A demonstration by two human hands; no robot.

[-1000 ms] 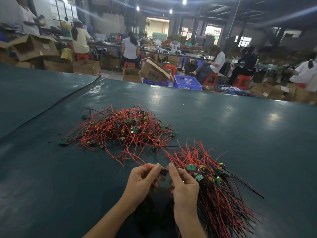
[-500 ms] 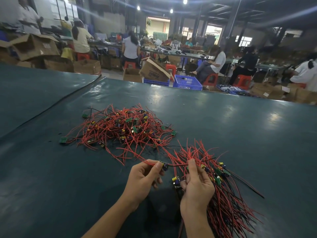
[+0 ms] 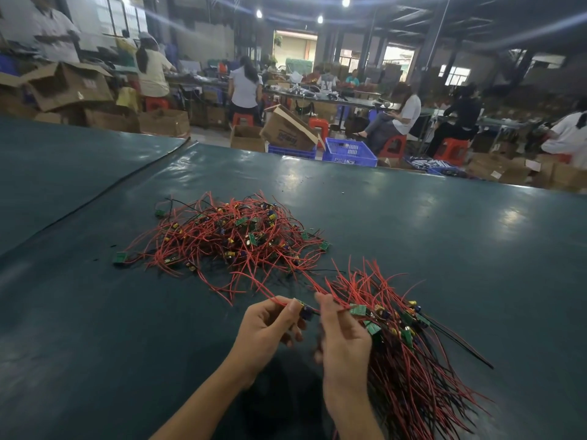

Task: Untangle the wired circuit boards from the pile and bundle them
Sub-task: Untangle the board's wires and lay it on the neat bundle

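A tangled pile (image 3: 228, 239) of small green circuit boards with red and black wires lies mid-table. To its right, near me, a sorted bundle (image 3: 409, 350) of the same boards fans out, wires trailing toward me. My left hand (image 3: 270, 331) pinches one wired board (image 3: 305, 311) between thumb and forefinger; its red wire runs back to the pile. Beside it, my right hand (image 3: 344, 341) grips the bundle at its board end, fingers pinching the wire next to the held board.
The dark green table cover (image 3: 444, 249) spreads wide on all sides, with a seam (image 3: 104, 192) running diagonally at the left. Beyond the far edge are cardboard boxes (image 3: 286, 128), blue crates (image 3: 349, 152) and seated workers.
My right hand has turned and risen, its fingers now up at the wire beside my left hand. My left hand still holds the same board, lifted slightly.
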